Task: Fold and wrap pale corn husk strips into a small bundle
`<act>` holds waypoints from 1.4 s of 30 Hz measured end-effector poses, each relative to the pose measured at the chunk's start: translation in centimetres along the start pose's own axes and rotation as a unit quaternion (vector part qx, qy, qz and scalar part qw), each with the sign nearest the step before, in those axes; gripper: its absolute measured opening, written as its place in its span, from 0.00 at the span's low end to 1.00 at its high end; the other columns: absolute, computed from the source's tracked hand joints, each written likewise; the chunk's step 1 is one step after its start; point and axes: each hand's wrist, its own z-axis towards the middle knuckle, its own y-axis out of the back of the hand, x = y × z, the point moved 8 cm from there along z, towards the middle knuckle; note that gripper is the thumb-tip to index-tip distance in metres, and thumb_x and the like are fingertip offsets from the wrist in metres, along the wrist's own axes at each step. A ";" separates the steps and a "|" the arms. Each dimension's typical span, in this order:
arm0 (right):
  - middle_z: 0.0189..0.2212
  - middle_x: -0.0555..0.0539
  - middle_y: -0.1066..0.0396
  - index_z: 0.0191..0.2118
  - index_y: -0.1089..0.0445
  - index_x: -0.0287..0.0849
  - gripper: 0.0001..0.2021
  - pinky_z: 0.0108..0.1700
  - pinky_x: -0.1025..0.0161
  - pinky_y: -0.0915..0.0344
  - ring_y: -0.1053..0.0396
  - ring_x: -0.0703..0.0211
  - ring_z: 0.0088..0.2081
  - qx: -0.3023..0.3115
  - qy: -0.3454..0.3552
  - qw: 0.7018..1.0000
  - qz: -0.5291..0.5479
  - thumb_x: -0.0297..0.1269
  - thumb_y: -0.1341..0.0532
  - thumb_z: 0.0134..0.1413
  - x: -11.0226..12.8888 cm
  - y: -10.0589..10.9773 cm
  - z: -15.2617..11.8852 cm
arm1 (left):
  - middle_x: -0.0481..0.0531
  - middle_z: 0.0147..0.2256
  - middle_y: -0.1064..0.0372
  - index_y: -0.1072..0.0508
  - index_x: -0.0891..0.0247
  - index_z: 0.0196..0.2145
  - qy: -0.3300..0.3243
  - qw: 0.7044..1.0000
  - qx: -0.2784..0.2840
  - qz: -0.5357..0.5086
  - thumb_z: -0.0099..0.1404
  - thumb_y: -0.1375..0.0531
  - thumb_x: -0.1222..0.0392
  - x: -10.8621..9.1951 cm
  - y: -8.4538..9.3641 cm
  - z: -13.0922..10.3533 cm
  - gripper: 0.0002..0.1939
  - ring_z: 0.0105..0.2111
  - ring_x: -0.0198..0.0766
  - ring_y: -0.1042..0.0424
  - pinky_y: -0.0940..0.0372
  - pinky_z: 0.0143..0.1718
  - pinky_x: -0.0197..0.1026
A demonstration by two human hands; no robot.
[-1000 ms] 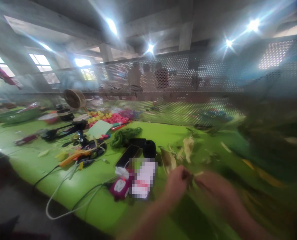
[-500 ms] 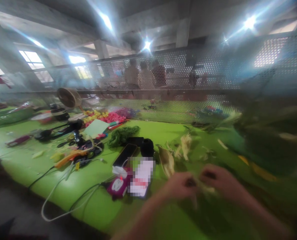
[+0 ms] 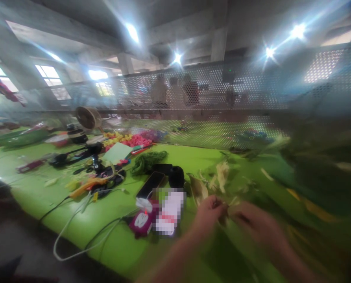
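Over the right half of the green table, my left hand (image 3: 209, 214) is closed in a pinch. Close beside it, my right hand (image 3: 256, 222) is also closed, its fingertips almost meeting the left ones. A pale strip of what looks like dry corn husk (image 3: 233, 201) shows at the fingertips; motion blurs it, and the fingers hide most of it. Just behind my left hand lies a curled, tan husk piece (image 3: 198, 189). Farther back, a crumpled pale husk (image 3: 222, 176) rests on the table.
Left of my hands are a lit phone (image 3: 170, 212), a purple device (image 3: 141, 222) with cables, a dark phone (image 3: 151, 184) and a black round object (image 3: 176, 177). An orange-handled tool (image 3: 88, 186) lies farther left. A perforated screen (image 3: 207, 94) stands behind; a dark green bundle (image 3: 317, 177) at right.
My right hand has moved slightly left and down, toward my left hand. My left hand has shifted a little left. The whole view has shifted slightly.
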 end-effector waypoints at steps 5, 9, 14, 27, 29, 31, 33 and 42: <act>0.28 0.50 0.29 0.29 0.28 0.46 0.14 0.33 0.61 0.36 0.30 0.56 0.31 -0.023 -0.025 0.999 0.014 0.45 0.45 0.61 -0.3 0.6 0.2 | 0.45 0.23 0.35 0.32 0.66 0.31 -0.005 1.000 -0.002 -0.002 0.54 0.34 0.47 -0.5 -0.2 -0.3 0.19 0.20 0.29 0.37 0.43 0.24 0.35; 0.31 0.49 0.25 0.33 0.25 0.48 0.12 0.34 0.60 0.34 0.28 0.54 0.32 -0.053 -0.057 0.997 0.006 0.45 0.43 0.59 -1.1 1.6 0.3 | 0.47 0.24 0.34 0.30 0.67 0.31 0.000 1.000 0.017 -0.025 0.54 0.33 0.48 -0.6 -0.3 -0.4 0.19 0.22 0.30 0.37 0.42 0.27 0.35; 0.33 0.49 0.23 0.35 0.25 0.49 0.10 0.35 0.59 0.33 0.27 0.53 0.33 -0.049 -0.054 0.997 -0.010 0.42 0.43 0.59 -1.5 1.3 0.3 | 0.47 0.25 0.34 0.29 0.67 0.32 0.034 0.994 0.013 -0.102 0.49 0.29 0.50 -0.1 -0.2 -0.4 0.21 0.22 0.28 0.38 0.44 0.26 0.34; 0.26 0.51 0.26 0.31 0.30 0.47 0.12 0.31 0.62 0.32 0.28 0.57 0.28 -0.037 -0.164 0.967 0.192 0.49 0.43 0.56 -2.3 -0.5 0.5 | 0.48 0.28 0.31 0.32 0.64 0.37 0.054 0.979 0.051 -0.187 0.55 0.31 0.51 0.8 -0.6 -0.3 0.19 0.21 0.27 0.37 0.41 0.25 0.32; 0.27 0.51 0.26 0.30 0.30 0.46 0.12 0.33 0.63 0.32 0.28 0.57 0.30 -0.041 -0.167 0.962 0.213 0.49 0.42 0.54 -2.1 -0.7 0.6 | 0.48 0.27 0.31 0.33 0.64 0.36 0.052 0.978 0.044 -0.196 0.54 0.31 0.51 0.9 -0.4 -0.1 0.19 0.20 0.26 0.38 0.41 0.24 0.32; 0.29 0.50 0.25 0.30 0.31 0.46 0.13 0.35 0.63 0.32 0.27 0.56 0.32 -0.029 -0.164 0.959 0.228 0.51 0.41 0.53 -1.9 -1.0 0.7 | 0.47 0.27 0.32 0.32 0.65 0.35 0.048 0.978 0.036 -0.199 0.54 0.31 0.51 0.9 -0.3 -0.1 0.19 0.18 0.26 0.39 0.41 0.23 0.32; 0.29 0.50 0.25 0.31 0.30 0.46 0.15 0.35 0.63 0.32 0.27 0.56 0.33 -0.013 -0.165 0.957 0.237 0.53 0.41 0.54 -2.0 -1.4 0.7 | 0.46 0.26 0.32 0.32 0.65 0.35 0.047 0.977 0.033 -0.203 0.54 0.31 0.52 0.7 -0.3 -0.2 0.19 0.18 0.25 0.39 0.42 0.22 0.31; 0.29 0.47 0.24 0.27 0.27 0.44 0.13 0.40 0.54 0.32 0.27 0.48 0.36 0.000 -0.179 0.961 0.211 0.49 0.37 0.48 -2.9 -0.7 0.7 | 0.49 0.29 0.30 0.31 0.64 0.32 0.037 0.974 0.033 -0.221 0.54 0.32 0.60 -0.2 -0.5 -0.7 0.12 0.27 0.31 0.32 0.38 0.31 0.34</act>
